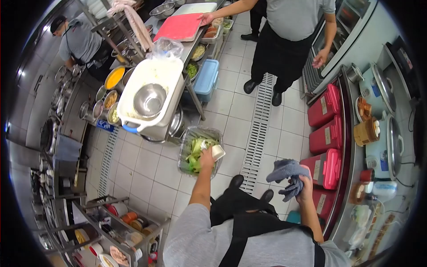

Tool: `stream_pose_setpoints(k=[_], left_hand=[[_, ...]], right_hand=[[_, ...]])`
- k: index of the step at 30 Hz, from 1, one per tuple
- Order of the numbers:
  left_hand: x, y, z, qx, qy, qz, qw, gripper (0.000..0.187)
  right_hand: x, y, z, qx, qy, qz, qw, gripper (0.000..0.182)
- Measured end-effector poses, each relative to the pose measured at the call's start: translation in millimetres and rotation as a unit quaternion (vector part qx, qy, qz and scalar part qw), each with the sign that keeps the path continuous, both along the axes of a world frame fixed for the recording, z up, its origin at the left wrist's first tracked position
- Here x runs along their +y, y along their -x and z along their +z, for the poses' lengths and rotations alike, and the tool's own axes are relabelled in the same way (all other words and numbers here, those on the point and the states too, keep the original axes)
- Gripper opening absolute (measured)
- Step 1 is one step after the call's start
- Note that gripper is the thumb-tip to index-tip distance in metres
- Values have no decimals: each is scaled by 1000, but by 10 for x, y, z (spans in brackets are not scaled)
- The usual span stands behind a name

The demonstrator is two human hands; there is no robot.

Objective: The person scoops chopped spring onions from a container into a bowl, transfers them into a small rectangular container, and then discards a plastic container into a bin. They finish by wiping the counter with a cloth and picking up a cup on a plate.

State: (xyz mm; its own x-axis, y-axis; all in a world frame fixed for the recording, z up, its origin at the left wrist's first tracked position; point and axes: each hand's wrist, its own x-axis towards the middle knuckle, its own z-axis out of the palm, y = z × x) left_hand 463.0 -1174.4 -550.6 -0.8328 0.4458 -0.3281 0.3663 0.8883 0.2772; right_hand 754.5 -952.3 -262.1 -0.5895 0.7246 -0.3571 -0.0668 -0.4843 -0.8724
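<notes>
While left hand (206, 158) holds container (218, 152) over bin (182, 155), right hand (305, 183): cloth (289, 174).

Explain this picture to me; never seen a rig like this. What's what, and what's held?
No robot here: the hands are a person's own, bare. The single picture comes from a camera worn on that person's head, looking forward and down.

The left hand reaches into a lined bin of green scraps. A small white container is right by its fingers; whether it has a grip on it, I can't tell. The right hand holds a grey-blue cloth.

On the counter ahead, a white tub holds a steel bowl. Beyond, a co-worker's hand touches a red board.
</notes>
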Motion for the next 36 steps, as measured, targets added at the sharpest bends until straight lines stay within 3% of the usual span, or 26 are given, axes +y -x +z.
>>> stream_pose_setpoints(k=[6, 8, 11, 13, 15, 17, 19, 21, 23, 25, 27, 28, 29, 30, 31, 33, 35, 36], left_hand=[[-24, -127, -537, 158, -49, 69, 984, 83], [-107, -74, -628, -151, 67, 95, 982, 90], [-277, 245, -606, -118, 31, 116, 986, 95], [-358, 391, -471, -46, -133, 176, 974, 89], [-424, 665, -753, -148, -402, 254, 867, 78], [-282, 518, 738, -354, -400, 348, 771, 69], [-280, 479, 1068, -423, -490, 313, 695, 61], [-330, 496, 1277, -496, -514, 236, 659, 55], [-227, 383, 1691, -476, -532, 257, 651, 52], [-169, 276, 2010, -462, -547, 276, 641, 50], [-128, 256, 2179, -439, -579, 244, 642, 51], [-171, 332, 2163, -441, -585, 236, 639, 52], [-177, 346, 2176, -426, -627, 235, 609, 54], [-173, 398, 2211, -397, -646, 219, 614, 54], [-152, 398, 2374, -368, -663, 205, 619, 54], [-129, 467, 2526, -275, -668, 212, 658, 49], [-156, 609, 2623, -255, -621, 174, 721, 46], [-142, 664, 2626, -255, -622, 172, 720, 46]], right_hand=[[-69, 83, -235, -4, 18, -48, 999, 39], [-79, 111, -279, -8, 30, -47, 998, 39], [-67, 304, -362, -56, 7, 8, 998, 38], [-87, 535, -440, -54, 23, 42, 997, 29], [-2, 737, -695, -59, -9, 170, 984, 29], [-45, 1095, -829, -20, -26, 204, 979, 30], [-314, 1576, -540, 23, 28, 144, 989, 25], [-432, 2010, -561, 21, -102, 195, 975, 22], [-666, 2399, -470, 65, -231, 180, 954, 25], [-894, 2656, -400, 93, -273, 213, 933, 27], [-1063, 2797, -365, -28, -374, 252, 892, 27], [-1093, 2840, -336, -27, -375, 247, 893, 27], [-1106, 2887, -304, 6, -244, 321, 915, 31], [-1099, 2932, -270, 40, -109, 389, 914, 36], [-1104, 2931, -191, 41, -109, 387, 915, 36], [-1127, 2887, -75, 76, 114, 451, 882, 49], [-1107, 2856, -29, 103, 69, 461, 879, 56], [-996, 2868, 107, 54, 40, 511, 857, 56]])
